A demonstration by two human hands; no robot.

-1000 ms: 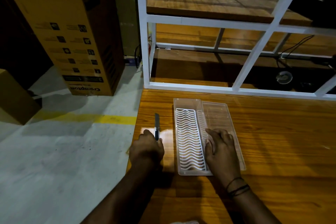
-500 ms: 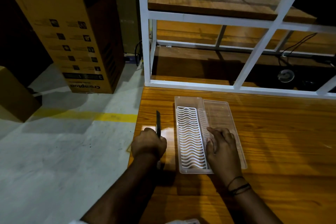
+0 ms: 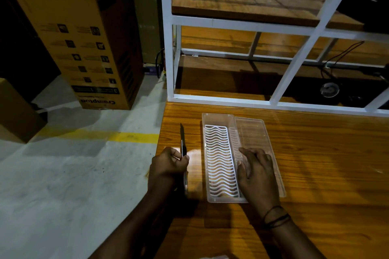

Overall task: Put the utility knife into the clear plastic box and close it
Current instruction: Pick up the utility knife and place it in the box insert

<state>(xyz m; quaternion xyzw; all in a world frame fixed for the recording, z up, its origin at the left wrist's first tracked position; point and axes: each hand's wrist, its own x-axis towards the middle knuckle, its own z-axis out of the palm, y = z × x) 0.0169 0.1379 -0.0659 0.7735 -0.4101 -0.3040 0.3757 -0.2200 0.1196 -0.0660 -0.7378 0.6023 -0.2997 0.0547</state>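
While the left hand (image 3: 168, 164) grips the utility knife (image 3: 183, 147), the right hand (image 3: 255, 171) rests flat on the clear plastic box (image 3: 219, 120)

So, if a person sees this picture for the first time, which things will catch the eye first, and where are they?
Probably the clear plastic box lying open in the middle of the wooden table, with a white wavy grid inside and the right hand resting on it. Just left of the box, the left hand grips the utility knife, its blade pointing away from the person. Behind the table stands a white metal shelf frame, and a tall cardboard carton is on the floor at the left.
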